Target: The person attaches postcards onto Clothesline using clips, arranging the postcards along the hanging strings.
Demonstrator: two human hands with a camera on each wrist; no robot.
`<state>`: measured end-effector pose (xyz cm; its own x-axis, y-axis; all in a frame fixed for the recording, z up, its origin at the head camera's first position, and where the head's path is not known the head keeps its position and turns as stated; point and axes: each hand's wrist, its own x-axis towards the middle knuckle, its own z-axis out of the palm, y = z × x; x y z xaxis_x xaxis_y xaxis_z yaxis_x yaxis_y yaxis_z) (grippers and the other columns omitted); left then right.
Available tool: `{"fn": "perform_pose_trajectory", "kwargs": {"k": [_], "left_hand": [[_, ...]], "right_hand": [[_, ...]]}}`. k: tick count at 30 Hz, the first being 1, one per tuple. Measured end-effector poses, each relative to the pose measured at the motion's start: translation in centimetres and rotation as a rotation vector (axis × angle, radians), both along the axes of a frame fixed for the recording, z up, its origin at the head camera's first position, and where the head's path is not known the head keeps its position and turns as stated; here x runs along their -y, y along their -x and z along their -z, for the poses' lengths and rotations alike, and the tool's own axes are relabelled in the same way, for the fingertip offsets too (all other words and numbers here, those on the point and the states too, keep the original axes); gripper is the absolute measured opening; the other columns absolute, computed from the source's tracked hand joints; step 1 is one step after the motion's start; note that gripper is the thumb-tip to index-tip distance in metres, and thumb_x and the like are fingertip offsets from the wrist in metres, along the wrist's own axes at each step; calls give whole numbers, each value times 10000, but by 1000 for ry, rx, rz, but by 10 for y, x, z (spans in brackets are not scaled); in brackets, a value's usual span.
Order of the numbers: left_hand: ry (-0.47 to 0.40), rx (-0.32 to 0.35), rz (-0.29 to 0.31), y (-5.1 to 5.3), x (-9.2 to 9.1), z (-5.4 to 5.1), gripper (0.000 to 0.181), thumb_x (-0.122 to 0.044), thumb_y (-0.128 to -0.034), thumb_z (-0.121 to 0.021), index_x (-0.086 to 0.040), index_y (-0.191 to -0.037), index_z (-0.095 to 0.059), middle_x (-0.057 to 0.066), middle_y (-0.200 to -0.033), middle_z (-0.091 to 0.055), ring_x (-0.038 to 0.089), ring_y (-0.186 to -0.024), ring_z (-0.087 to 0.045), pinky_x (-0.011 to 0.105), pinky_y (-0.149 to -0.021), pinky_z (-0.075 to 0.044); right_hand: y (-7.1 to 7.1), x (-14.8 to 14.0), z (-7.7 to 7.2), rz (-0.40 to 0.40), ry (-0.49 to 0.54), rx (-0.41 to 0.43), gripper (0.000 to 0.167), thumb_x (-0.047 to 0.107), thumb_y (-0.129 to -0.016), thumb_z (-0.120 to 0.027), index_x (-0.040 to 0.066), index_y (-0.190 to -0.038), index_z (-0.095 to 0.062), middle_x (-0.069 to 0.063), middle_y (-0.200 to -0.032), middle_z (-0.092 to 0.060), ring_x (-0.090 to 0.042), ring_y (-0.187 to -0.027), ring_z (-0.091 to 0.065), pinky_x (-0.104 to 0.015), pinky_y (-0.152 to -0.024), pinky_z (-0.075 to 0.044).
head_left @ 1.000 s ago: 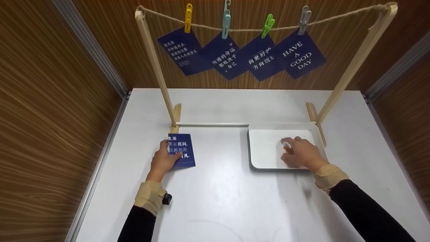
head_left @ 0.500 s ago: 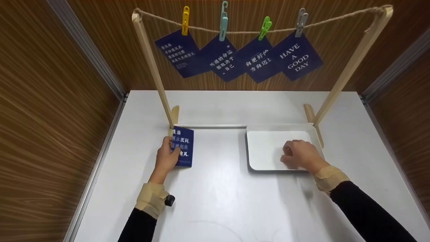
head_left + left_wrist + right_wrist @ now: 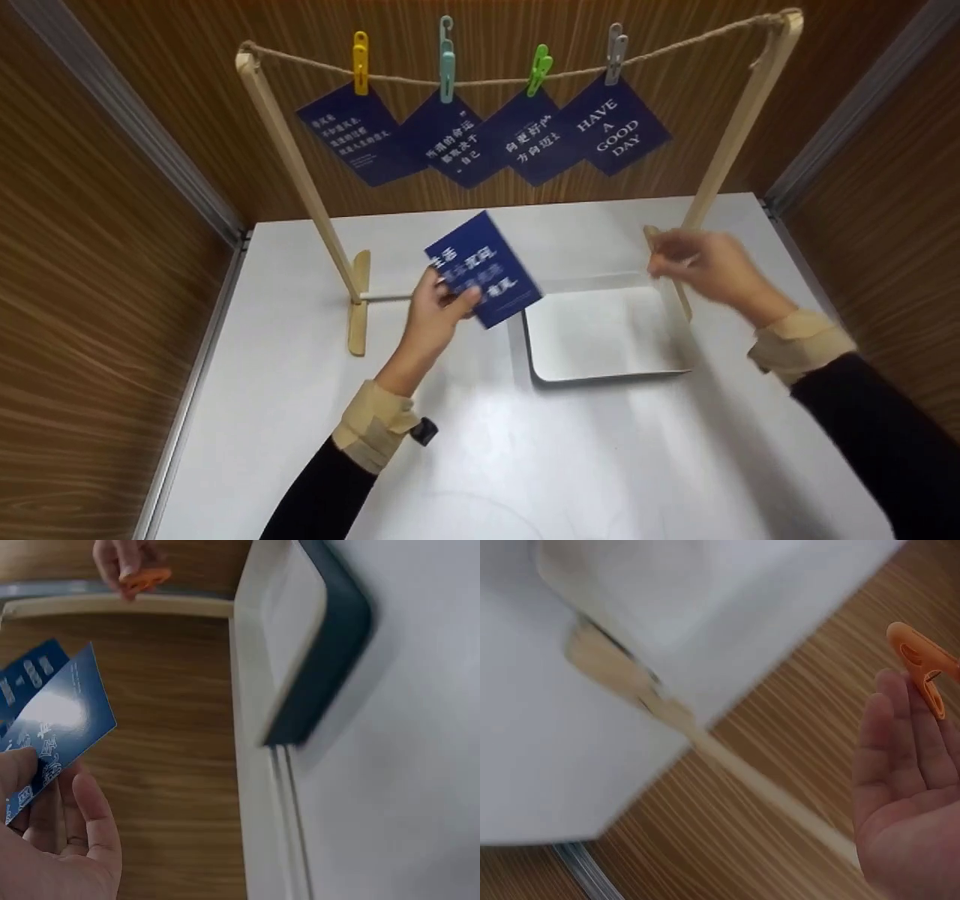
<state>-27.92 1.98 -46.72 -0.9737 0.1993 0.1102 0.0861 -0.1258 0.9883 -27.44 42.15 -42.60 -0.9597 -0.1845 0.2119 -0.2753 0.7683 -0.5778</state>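
Note:
My left hand (image 3: pixel 431 311) pinches a blue card (image 3: pixel 504 259) with white lettering, thumb across its face. The card is tilted and held up off the table, below the hanging cards. In the left wrist view, the thumb lies on the glossy card (image 3: pixel 71 709). My right hand (image 3: pixel 716 270) is raised near the right post, above the white tray (image 3: pixel 536 360). It holds an orange clothespin (image 3: pixel 919 660) at the fingertips, plain in the right wrist view. The same clothespin (image 3: pixel 146 579) shows in the left wrist view; in the head view the fingers hide it.
A wooden frame (image 3: pixel 296 172) stands on the white table (image 3: pixel 480 465) with a twine line (image 3: pixel 487 81) across its top. Several blue cards hang there from a yellow clothespin (image 3: pixel 361 64), a light blue one, a green one and a grey one. Wood-patterned panels (image 3: pixel 112 300) enclose the sides and back.
My left hand has lifted the card off the table, moving it right and toward the line. My right hand has risen out of the tray with the orange clothespin. The view has shifted slightly.

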Motion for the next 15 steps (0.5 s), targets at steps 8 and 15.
{"fn": "perform_pose_trajectory", "kwargs": {"k": [8, 15], "left_hand": [[-83, -21, 127, 20, -92, -63, 504, -31, -932, -676, 1, -1373, -433, 225, -1190, -645, 189, -898, -652, 303, -743, -573], [-88, -3, 191, 41, -158, -96, 509, -76, -953, -665, -55, -1400, -422, 168, -1247, -637, 209, -995, -665, 328, -777, -588]], "right_hand": [[18, -4, -131, 76, 157, -133, 423, 238, -908, -738, 121, -1301, -630, -3, -1070, -715, -10, -901, -637, -126, -781, -482], [33, -1, -207, 94, 198, -267, 349, 214, -944, -673, 136, -1282, -640, 48, -1134, -678, -68, -990, -626, -163, -867, -480]]}}
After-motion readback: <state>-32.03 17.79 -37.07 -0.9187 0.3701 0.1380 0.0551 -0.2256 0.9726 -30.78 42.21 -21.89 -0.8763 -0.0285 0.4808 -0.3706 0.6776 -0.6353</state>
